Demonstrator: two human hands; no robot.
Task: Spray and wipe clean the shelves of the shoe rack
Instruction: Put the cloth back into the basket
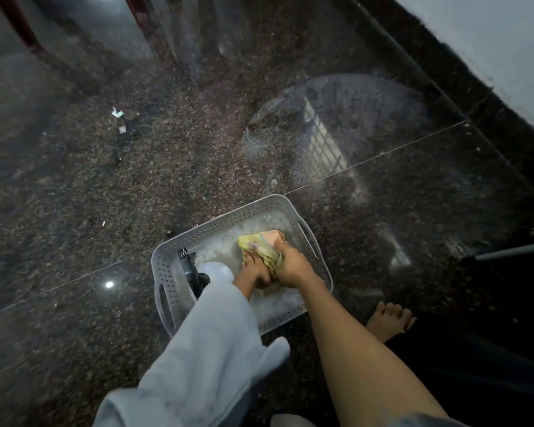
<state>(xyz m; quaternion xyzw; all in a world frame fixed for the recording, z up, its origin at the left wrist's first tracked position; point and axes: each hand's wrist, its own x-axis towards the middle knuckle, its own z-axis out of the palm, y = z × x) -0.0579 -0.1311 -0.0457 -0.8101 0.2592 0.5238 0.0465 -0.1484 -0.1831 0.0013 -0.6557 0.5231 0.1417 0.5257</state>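
From the head camera we look down on a perforated grey plastic basket (228,221) standing on a dark, glossy speckled stone floor (105,186). Both our hands are inside the basket. Our right hand (293,266) is clenched around a bunched yellow-green cloth (256,243), which lies toward the basket's far right side. Our left hand (255,269) reaches in from a loose pale sleeve (216,334) and touches the same cloth from the left; we cannot tell whether its fingers close on it, as the right hand partly hides them. A spray bottle (211,271) with a black trigger head (190,268) lies in the left part of the basket, just beside our left wrist. A bare foot (389,320) rests on the floor to the right of the basket. Small paper scraps (117,114) lie well apart on the floor at upper left. No shoe rack is in view.
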